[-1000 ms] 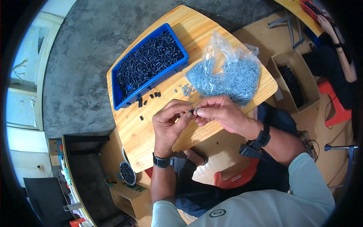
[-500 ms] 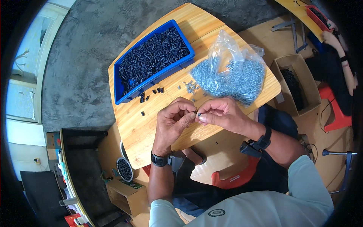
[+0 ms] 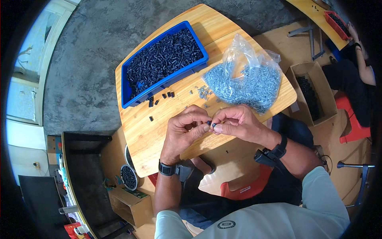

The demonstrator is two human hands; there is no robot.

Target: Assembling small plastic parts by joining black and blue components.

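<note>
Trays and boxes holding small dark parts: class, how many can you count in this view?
3. A blue tray on the wooden table, an open cardboard box on the floor at right, and a red tray on the far table. Others may be hidden.

Lying on pale wooden table [image 3: 151, 139]: rectangular blue plastic bin [image 3: 128, 93] at far left, filled w/ small black plastic pieces [image 3: 163, 59]. Sitting to its right, clear plastic bag of small grey metal screws [image 3: 248, 81]. Scattering betw. bin & bag: few loose screws [image 3: 203, 92]; few stray black pieces [image 3: 161, 97] just in front of bin. Meeting over near table edge: left hand [image 3: 185, 133] & right hand [image 3: 238, 123], fingertips touching. Standing right of table, on floor: open brown cardboard box [image 3: 314, 71].
</note>
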